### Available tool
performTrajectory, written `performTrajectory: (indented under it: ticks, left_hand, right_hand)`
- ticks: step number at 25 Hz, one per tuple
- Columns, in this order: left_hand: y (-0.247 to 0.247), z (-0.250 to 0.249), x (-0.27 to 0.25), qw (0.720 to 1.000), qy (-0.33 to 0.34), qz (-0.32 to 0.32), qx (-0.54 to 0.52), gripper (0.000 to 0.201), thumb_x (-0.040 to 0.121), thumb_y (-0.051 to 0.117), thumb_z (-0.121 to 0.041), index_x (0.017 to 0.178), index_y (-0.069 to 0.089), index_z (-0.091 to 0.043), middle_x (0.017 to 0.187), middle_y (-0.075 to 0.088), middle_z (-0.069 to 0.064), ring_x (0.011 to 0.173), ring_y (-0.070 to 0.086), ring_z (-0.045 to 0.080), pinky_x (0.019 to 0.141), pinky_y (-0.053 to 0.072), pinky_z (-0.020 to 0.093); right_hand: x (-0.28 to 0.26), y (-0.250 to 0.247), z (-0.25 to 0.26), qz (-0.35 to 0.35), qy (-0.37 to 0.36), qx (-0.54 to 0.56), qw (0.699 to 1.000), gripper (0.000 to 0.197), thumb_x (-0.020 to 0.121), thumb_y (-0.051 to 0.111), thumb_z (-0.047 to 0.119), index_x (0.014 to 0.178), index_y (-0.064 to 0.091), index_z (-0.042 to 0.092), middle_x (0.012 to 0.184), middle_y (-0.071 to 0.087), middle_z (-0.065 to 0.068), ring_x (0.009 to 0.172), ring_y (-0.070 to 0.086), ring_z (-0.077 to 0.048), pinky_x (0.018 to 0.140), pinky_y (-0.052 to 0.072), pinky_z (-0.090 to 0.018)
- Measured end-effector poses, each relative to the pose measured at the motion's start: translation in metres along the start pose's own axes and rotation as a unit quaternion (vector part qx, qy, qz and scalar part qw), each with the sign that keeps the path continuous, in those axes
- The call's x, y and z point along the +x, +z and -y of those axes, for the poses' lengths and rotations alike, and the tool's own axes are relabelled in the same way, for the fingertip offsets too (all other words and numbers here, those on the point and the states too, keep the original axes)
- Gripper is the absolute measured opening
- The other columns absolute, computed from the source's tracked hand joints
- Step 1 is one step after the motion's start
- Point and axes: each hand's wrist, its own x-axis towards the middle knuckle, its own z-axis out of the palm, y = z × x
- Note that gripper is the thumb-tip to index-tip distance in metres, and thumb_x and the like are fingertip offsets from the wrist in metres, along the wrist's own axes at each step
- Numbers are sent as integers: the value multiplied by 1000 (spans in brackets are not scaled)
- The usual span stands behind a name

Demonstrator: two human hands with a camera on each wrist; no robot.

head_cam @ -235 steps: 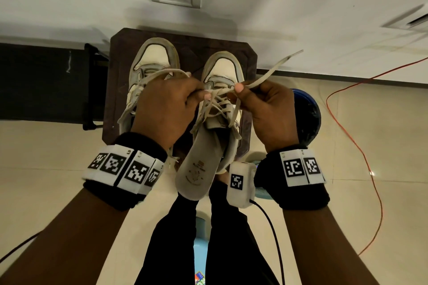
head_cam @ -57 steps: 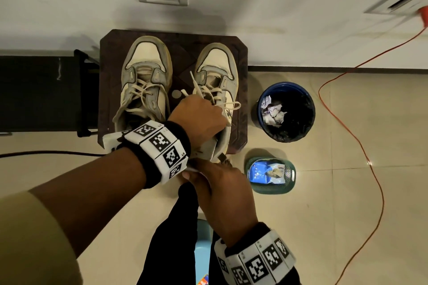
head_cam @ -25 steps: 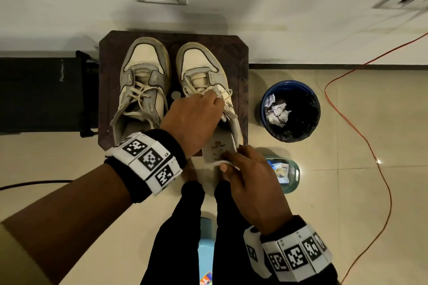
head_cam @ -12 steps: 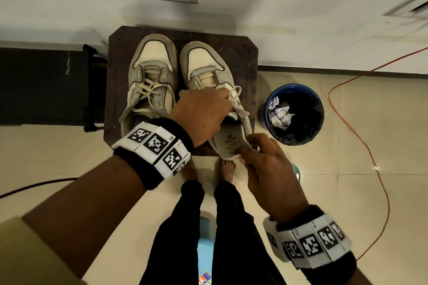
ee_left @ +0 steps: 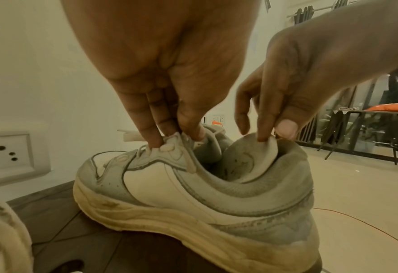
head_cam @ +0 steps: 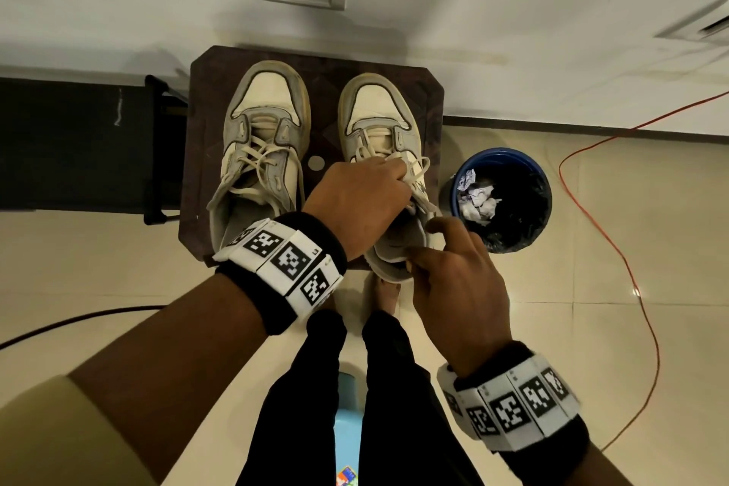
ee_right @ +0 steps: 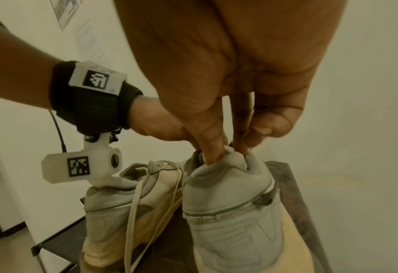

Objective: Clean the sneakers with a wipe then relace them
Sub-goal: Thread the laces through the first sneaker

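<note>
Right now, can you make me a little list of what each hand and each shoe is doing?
left hand: pinches the laces at the top of the right shoe
right hand: pinches the insole at that shoe's heel, pushing it in
right shoe: on the stool, laces tied
left shoe: beside it on the stool, laced, untouched
bin: on the floor right of the stool, crumpled wipes inside
</note>
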Motion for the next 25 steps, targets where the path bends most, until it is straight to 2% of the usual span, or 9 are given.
performTrajectory:
  ticks: [3, 8, 10, 12, 14, 16, 18, 22, 25]
  left_hand:
    - [-2, 1, 1, 1000, 0, 1, -1, 26, 94, 49, -17, 118, 58, -18, 123, 50, 1, 107, 52, 20, 73, 41, 35]
    - [-4, -2, 1, 1000, -8, 10, -10, 27, 94, 50, -17, 119, 59, -17, 123, 51, 1, 108, 53, 20, 74, 38, 36]
    - [-7, -3, 1, 1000, -7, 7, -7, 27, 94, 49, -16, 119, 59, -16, 123, 51, 2, 108, 53, 21, 74, 40, 36]
    - [-10, -5, 3, 1000, -4, 8, -2, 26, 95, 47, -15, 118, 58, -14, 123, 50, 2, 109, 53, 21, 72, 37, 35]
    - [-12, -8, 4, 1000, 2, 11, 4, 26, 95, 46, -15, 118, 57, -13, 124, 49, 3, 110, 52, 22, 72, 38, 34]
    - [-13, -8, 5, 1000, 4, 3, 1, 27, 95, 46, -15, 119, 57, -12, 126, 49, 4, 110, 52, 23, 74, 43, 33]
    - [-14, -1, 5, 1000, -4, -10, -6, 28, 94, 47, -14, 120, 58, -13, 128, 49, 4, 111, 52, 23, 80, 48, 35]
    - [-12, 6, 8, 1000, -25, -16, -3, 28, 92, 52, -13, 120, 57, -13, 128, 50, 5, 112, 52, 24, 75, 44, 33]
    - [-8, -1, 6, 1000, -14, 2, -4, 28, 93, 50, -13, 120, 56, -13, 129, 47, 4, 113, 50, 23, 73, 40, 32]
  right_hand:
    - [-1, 1, -1, 12, -6, 8, 1000, 12, 73, 70, 10, 81, 75, 17, 108, 62, -5, 82, 61, -28, 49, 50, -31]
    - [5, 11, 0, 36, -19, -5, 999, 21, 70, 64, 4, 87, 75, 10, 111, 63, -10, 82, 61, -33, 56, 53, -38]
    - [16, 18, 4, 31, -18, -4, 999, 16, 70, 67, 6, 84, 74, 8, 100, 66, -8, 79, 59, -33, 54, 47, -33]
    - [30, 22, 7, 26, -9, 4, 1000, 2, 72, 69, 9, 72, 69, 7, 80, 67, -8, 75, 57, -33, 52, 41, -32]
    - [42, 23, 8, 35, -8, 3, 999, 8, 76, 66, 10, 69, 67, 6, 71, 66, -9, 77, 57, -33, 55, 46, -35]
    - [46, 15, 7, 70, -14, -13, 997, 13, 84, 58, 15, 81, 69, 8, 79, 67, -9, 81, 58, -31, 62, 48, -35]
    - [43, 3, 12, 112, -30, -34, 993, 18, 88, 51, 20, 93, 67, 13, 85, 65, -7, 80, 60, -29, 62, 40, -30]
    - [27, -12, 33, 201, -29, -6, 979, 19, 81, 48, 35, 83, 53, 17, 74, 50, -2, 70, 54, -28, 63, 40, -29]
    - [31, -1, 30, 262, 33, -6, 964, 21, 80, 50, 35, 86, 56, 16, 88, 60, -7, 84, 60, -31, 66, 40, -29]
